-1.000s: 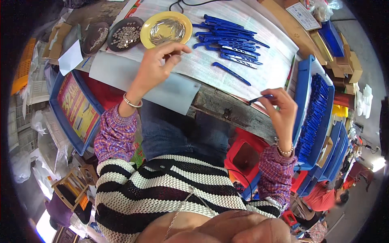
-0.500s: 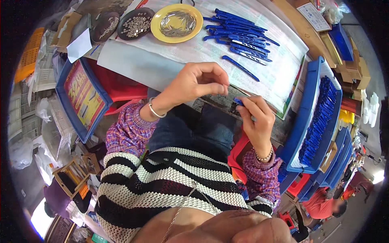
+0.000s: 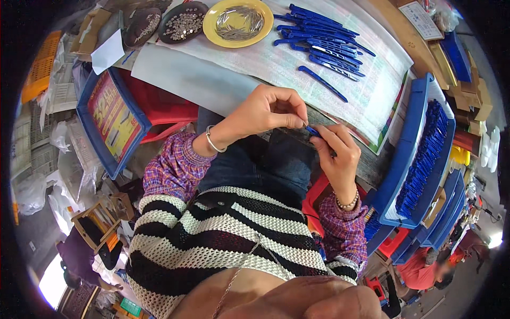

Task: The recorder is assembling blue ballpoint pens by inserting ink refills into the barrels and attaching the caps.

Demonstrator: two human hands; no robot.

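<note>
My right hand pinches a small blue plastic piece between thumb and fingers; most of it is hidden. Against its tip, my left hand has thumb and forefinger pressed together; whatever they hold is too small to make out. Both hands are above my lap, by the table's near edge. Beyond them, a single slim blue plastic strip lies apart on the white sheet. Farther back is a loose pile of similar blue strips. A yellow dish holds many thin silvery metal pieces.
Two dark dishes with small metal parts stand at the back left. A blue tray full of blue pieces is at my right. Another blue tray, with a printed sheet inside, leans at my left near a red stool.
My left hand has moved right and slightly down, so its fingertips now meet the blue piece in my right hand. The right hand has hardly moved; the view has shifted a little.
</note>
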